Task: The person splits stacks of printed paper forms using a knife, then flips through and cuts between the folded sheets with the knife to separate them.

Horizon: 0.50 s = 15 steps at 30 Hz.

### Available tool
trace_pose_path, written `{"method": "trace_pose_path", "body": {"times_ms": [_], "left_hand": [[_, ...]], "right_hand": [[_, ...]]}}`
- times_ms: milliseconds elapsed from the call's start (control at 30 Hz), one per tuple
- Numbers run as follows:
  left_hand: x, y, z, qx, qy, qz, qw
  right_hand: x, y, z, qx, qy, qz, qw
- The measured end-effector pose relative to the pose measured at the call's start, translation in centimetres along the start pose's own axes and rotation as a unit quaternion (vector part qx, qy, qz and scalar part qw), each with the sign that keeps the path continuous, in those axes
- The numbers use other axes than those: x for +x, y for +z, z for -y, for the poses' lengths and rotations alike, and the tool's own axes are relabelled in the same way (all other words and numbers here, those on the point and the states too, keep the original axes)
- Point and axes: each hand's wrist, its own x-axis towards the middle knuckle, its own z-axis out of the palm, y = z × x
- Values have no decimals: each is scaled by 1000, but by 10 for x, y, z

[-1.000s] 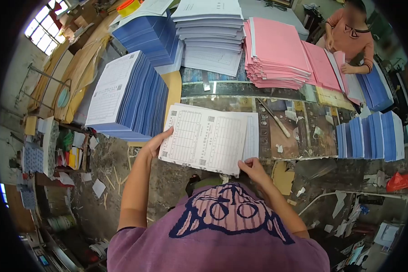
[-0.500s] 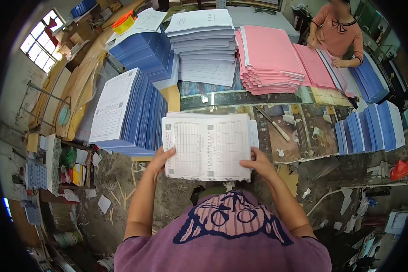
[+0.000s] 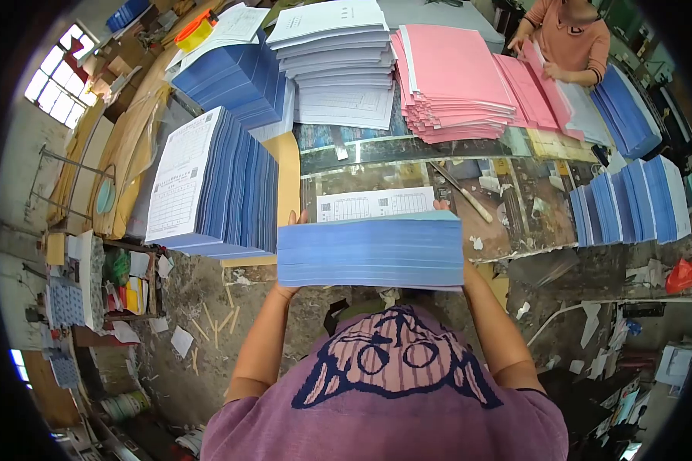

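Between my two hands is a thick stack of printed form pads [image 3: 369,250], held at the near edge of the workbench. Its blue layered edge faces me, and part of a white printed form shows beyond the top. My left hand [image 3: 286,292] grips the left end, with fingertips showing above the blue edge. At the right end, my right hand [image 3: 470,275] holds on in the same way, partly hidden behind the stack. To the left stands a tall pile of blue-edged form pads [image 3: 242,188], a printed form on its face.
Farther back are white paper stacks [image 3: 334,58], pink paper stacks [image 3: 454,77] and another blue-edged pile [image 3: 234,81]. A long-handled tool [image 3: 469,198] lies on the workbench [image 3: 407,170]. Blue-edged pads [image 3: 630,201] stand at the right. A co-worker [image 3: 569,42] handles pink sheets.
The stack in my hands has tipped, so its blue edge now faces me instead of the printed face. The co-worker has lifted a pink sheet.
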Motion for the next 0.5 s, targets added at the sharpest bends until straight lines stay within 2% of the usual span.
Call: {"method": "trace_pose_path", "body": {"times_ms": [33,100,133,167,233,300,367,400,500], "left_hand": [[3,-15,12,74,-16,37,996],[6,-47,36,222,-44,110,968],[5,-51,42,294,-57,144,943],[9,-44,46,292,-63,152,942],[14,-30,49,291,-66,174,938],[20,-29,49,102,-132,122,978],[15,17,14,85,-104,96,986],[18,43,3,89,-103,126,983],[21,105,-37,12,-87,108,990]], "right_hand": [[1,-5,-23,82,41,76,993],[2,-20,-70,243,117,222,937],[6,-32,-67,250,155,263,919],[12,-44,-62,252,193,304,898],[19,-54,-60,183,239,302,905],[18,-35,-96,241,145,266,922],[32,-48,-94,278,114,212,930],[43,-61,-87,288,115,178,934],[65,-105,-69,336,244,128,901]]}}
